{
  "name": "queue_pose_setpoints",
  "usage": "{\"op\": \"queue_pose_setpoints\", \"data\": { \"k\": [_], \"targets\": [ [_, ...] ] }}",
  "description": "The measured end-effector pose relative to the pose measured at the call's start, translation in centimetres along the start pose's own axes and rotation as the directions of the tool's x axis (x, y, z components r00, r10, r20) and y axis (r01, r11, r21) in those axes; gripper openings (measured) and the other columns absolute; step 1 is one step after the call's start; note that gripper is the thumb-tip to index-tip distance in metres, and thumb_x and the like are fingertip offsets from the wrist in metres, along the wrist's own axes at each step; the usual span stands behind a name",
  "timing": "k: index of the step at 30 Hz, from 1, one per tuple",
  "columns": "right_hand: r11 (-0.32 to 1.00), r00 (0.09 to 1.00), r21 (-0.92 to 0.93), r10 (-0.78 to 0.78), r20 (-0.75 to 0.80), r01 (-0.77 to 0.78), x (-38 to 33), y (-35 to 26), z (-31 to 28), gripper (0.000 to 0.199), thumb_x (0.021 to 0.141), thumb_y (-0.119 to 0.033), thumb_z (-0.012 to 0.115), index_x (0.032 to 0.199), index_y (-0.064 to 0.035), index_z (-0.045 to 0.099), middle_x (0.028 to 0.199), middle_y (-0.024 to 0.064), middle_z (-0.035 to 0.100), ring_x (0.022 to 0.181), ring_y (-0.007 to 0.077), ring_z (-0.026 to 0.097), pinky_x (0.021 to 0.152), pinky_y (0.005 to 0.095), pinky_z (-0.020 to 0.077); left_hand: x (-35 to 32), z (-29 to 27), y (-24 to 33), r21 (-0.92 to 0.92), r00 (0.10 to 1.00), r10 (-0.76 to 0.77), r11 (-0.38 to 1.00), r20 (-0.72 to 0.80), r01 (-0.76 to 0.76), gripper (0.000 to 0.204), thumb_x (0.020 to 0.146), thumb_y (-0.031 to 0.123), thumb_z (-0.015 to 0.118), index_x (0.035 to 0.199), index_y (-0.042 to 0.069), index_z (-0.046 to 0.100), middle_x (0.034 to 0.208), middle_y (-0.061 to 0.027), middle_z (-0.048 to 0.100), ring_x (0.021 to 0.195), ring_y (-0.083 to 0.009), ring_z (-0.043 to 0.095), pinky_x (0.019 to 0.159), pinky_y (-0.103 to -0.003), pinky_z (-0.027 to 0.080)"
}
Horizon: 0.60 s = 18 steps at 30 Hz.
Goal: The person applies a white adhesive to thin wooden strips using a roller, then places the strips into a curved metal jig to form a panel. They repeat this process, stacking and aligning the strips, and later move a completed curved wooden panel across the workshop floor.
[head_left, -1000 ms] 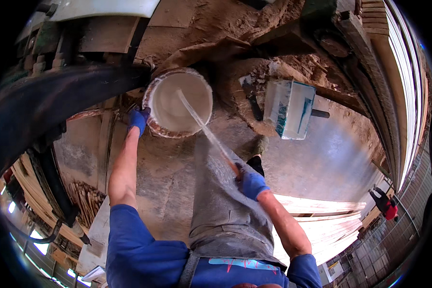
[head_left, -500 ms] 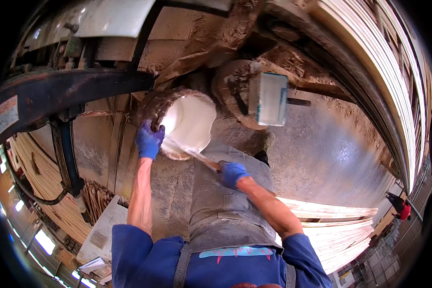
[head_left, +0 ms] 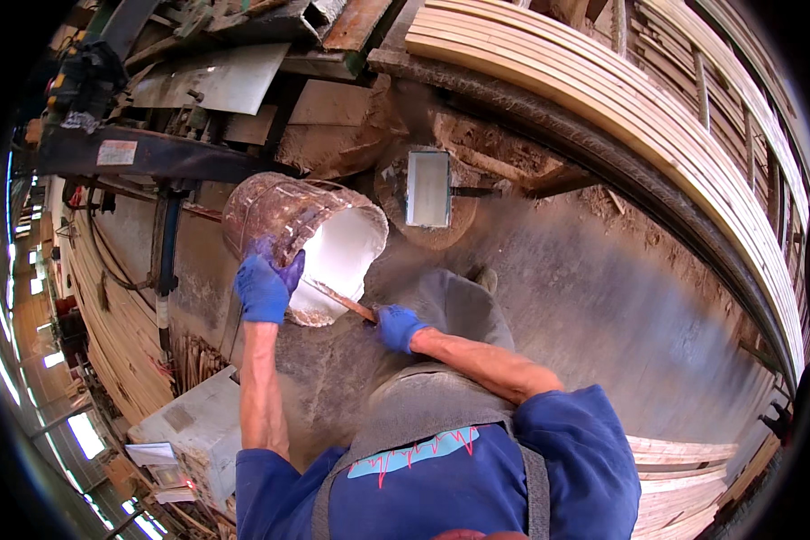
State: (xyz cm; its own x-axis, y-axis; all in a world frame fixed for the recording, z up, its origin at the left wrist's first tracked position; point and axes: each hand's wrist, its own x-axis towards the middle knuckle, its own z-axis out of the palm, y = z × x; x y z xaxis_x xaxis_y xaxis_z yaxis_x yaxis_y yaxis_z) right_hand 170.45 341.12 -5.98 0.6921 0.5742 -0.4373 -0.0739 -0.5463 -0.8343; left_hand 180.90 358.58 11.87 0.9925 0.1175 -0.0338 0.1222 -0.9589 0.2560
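Half done, at a guess: crusted bucket (head_left: 279,209) already tilted, white coating (head_left: 344,247) left on the inner wall, amount deeper in unclear. Left hand (head_left: 265,288), fingers clamped on the bucket's rim; right hand (head_left: 397,328), fingers wrapped around a brown stick (head_left: 349,305), far end at the bucket's mouth, near the left fingers. Beyond the right fingers, well apart, a white-lined rectangular box (head_left: 410,193) with a dark handle (head_left: 470,192).
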Motion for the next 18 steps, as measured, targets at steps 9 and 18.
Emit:
{"op": "queue_pose_setpoints", "data": {
  "k": [9,18],
  "targets": [
    [0.998,0.975,0.007,-0.064,-0.214,0.067,-6.5,2.3,-7.6,0.03,0.084,-0.031,0.059,0.096,-0.0033,0.059,0.086,0.0241,0.063,0.081,0.0432,0.059,0.069,0.049,0.0457,-2.3,0.8,10.3,0.185,0.95,0.271,0.952,-0.153,-0.242,0.051,0.072,0.045,0.07,0.098,0.004,0.057,0.091,-0.0223,0.061,0.073,-0.037,0.063,0.061,-0.045,0.05],
    [0.983,0.97,-0.002,-0.184,-0.159,0.186,-10.0,7.1,-15.7,0.03,0.089,-0.033,0.054,0.1,-0.0044,0.057,0.085,0.0235,0.064,0.082,0.0405,0.061,0.07,0.0488,0.0457,-3.7,3.2,20.5,0.24,0.979,0.18,0.958,-0.091,-0.154,0.053,0.07,0.039,0.074,0.104,0.0,0.058,0.093,-0.0232,0.062,0.08,-0.0397,0.062,0.069,-0.045,0.05]
  ]
}}
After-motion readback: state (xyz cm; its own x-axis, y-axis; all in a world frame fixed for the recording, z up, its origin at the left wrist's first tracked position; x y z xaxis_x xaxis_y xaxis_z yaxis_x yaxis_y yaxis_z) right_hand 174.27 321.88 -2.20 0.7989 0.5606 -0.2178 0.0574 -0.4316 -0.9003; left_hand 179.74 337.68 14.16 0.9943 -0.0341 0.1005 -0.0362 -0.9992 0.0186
